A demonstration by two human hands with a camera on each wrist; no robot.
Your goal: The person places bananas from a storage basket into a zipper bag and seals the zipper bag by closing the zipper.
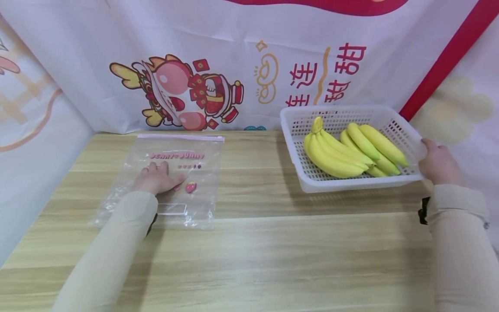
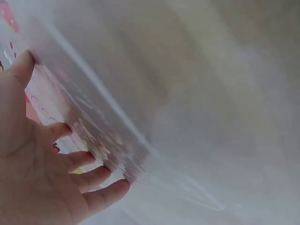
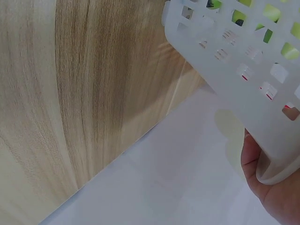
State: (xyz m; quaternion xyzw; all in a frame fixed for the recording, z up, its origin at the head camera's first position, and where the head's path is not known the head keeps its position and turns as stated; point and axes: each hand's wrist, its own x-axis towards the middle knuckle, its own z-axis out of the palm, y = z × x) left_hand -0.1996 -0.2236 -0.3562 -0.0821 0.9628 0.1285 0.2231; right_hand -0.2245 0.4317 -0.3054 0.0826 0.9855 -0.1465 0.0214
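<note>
A clear zip bag (image 1: 202, 212) with pink lettering and a strawberry print lies flat at the left of the table. My left hand (image 1: 153, 178) rests on it, fingers spread; in the left wrist view the fingertips (image 2: 110, 192) press against the clear film. At the right, my right hand (image 1: 440, 162) grips the right end of a white perforated plastic basket (image 1: 354, 185). Its thumb and palm wrap the rim in the right wrist view. Inside sit one bunch of yellow bananas (image 1: 331, 156) and, beside it, more bananas (image 1: 383, 145) with greenish tips.
The wood-grain table (image 1: 265, 260) has a seam running across it. Behind it hangs a white printed cloth (image 1: 241, 39) with a cartoon figure and red characters, close behind the basket. White cloth also borders the table at the left and right.
</note>
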